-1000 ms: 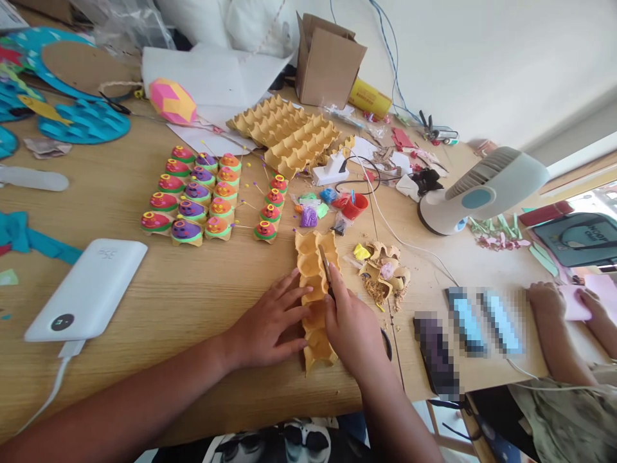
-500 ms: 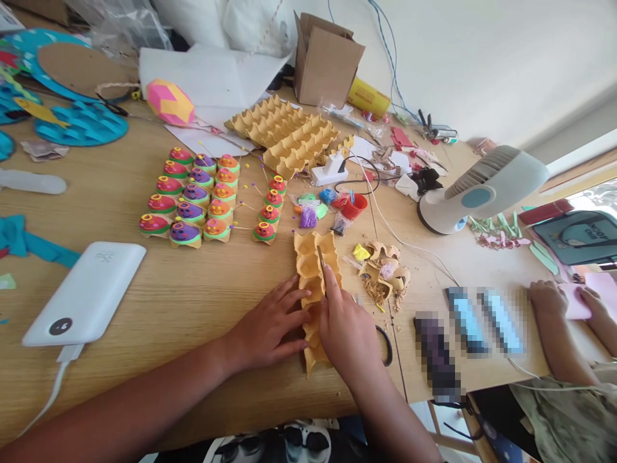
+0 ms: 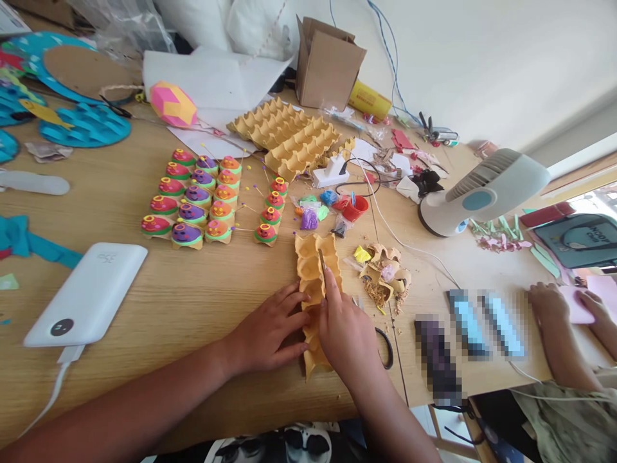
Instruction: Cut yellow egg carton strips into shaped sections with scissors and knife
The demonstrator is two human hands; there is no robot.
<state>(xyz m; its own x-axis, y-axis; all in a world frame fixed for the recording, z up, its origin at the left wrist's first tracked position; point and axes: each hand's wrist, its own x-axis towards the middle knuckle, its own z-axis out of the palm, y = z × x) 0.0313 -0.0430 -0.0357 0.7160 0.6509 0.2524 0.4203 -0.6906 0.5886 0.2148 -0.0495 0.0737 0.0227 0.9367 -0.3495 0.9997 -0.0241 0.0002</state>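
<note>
A strip of yellow-brown egg carton [image 3: 310, 267] lies lengthwise before me on the wooden table, its cups facing up. My left hand [image 3: 267, 325] is open, fingers spread and resting against the strip's left side. A thin knife [image 3: 322, 260] is gripped in my right hand [image 3: 349, 331], index finger stretched along its back. Its blade sits on the ridge between the two rows of cups, and the handle is hidden in my palm. Scissors with a black handle [image 3: 390, 350] lie partly under my right hand.
Painted egg-carton figures [image 3: 187, 212] stand in rows at the upper left. Egg trays [image 3: 289, 135] lie behind. Carton scraps [image 3: 385, 276] and a small fan [image 3: 463, 199] are to the right. A power bank [image 3: 91, 296] lies left. Another person's hands [image 3: 549, 302] rest at far right.
The view has shifted very slightly. Both hands, the knife and the carton strip hold nearly the same positions.
</note>
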